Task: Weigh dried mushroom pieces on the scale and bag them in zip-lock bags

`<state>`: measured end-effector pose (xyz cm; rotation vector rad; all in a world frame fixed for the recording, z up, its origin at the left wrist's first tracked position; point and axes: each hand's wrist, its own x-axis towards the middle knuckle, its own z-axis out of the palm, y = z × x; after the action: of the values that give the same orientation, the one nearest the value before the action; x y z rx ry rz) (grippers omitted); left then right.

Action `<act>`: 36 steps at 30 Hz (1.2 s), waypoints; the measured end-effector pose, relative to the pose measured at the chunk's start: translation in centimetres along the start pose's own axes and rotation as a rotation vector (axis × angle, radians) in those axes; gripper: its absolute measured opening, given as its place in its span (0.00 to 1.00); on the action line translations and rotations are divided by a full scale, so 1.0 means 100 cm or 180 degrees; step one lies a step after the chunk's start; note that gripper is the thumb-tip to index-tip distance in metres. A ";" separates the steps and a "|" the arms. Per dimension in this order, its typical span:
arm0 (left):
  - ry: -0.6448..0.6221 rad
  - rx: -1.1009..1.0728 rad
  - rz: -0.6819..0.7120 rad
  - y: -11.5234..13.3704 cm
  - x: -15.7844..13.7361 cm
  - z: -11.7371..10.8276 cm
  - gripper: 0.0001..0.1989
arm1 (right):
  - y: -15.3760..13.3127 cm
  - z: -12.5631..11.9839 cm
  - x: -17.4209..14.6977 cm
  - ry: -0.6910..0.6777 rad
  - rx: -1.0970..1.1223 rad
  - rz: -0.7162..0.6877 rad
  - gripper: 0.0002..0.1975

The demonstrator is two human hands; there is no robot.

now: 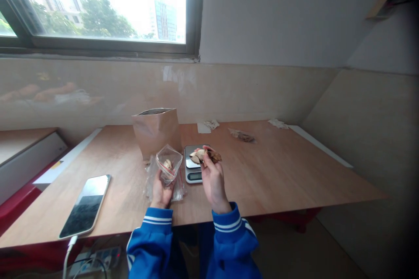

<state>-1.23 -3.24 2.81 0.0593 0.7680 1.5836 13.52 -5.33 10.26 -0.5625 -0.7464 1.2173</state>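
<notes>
My left hand (163,191) is closed around a clear zip bag (169,163) with a red seal line, its mouth spread and a few pale pieces at the bottom. In my right hand (214,179) is a cluster of dried mushroom slices (199,156), cream on the left and brown on the right, pinched between thumb and fingers. They hang above a small digital scale (195,177), partly hiding its metal plate. Beneath the left hand lie more clear plastic bags (150,183). A brown paper pouch (156,133) stands with its top open just behind the zip bag.
A phone (85,205) with a white cable (68,253) lies at the left front. Toward the back are a filled clear bag (242,135), a white card (204,128) and crumpled tissue (278,124). The table's front edge (278,212) runs close to my sleeves.
</notes>
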 end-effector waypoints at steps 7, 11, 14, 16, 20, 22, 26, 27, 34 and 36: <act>-0.0111 0.0132 0.0005 -0.002 -0.003 -0.001 0.12 | -0.014 0.095 0.082 -0.0739 -0.0695 -0.1248 0.14; -0.0133 0.0198 -0.0022 -0.002 -0.007 0.000 0.11 | -0.003 0.131 0.130 -0.1241 -0.1382 -0.1949 0.15; -0.0097 0.0228 -0.0015 -0.002 -0.008 0.001 0.11 | 0.018 0.136 0.151 -0.1472 -0.2080 -0.2248 0.11; -0.0067 0.0233 0.0000 -0.002 -0.008 0.000 0.11 | 0.031 0.133 0.155 -0.1708 -0.2452 -0.2287 0.10; 0.0009 0.0241 0.0004 -0.002 -0.008 0.000 0.11 | 0.043 0.124 0.147 -0.1953 -0.2830 -0.2386 0.10; 0.0056 0.0250 -0.0005 -0.002 -0.009 0.001 0.10 | 0.041 0.125 0.140 -0.2015 -0.2843 -0.2387 0.09; 0.0109 0.0269 -0.0035 -0.001 -0.012 0.005 0.09 | 0.035 0.130 0.130 -0.2211 -0.2539 -0.2284 0.09; 0.0122 0.0277 -0.0044 -0.001 -0.013 0.005 0.09 | 0.034 0.130 0.129 -0.2248 -0.2478 -0.2269 0.09; 0.0267 0.0219 -0.0002 -0.004 -0.007 0.006 0.11 | 0.043 0.124 0.125 -0.2195 -0.2283 -0.2349 0.10; 0.0330 0.0160 0.0040 -0.005 -0.005 0.005 0.12 | 0.045 0.122 0.125 -0.2185 -0.2227 -0.2409 0.10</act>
<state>-0.44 -3.46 3.16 0.0186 0.8899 1.5889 3.41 7.82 17.34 -0.3407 -1.8097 0.3827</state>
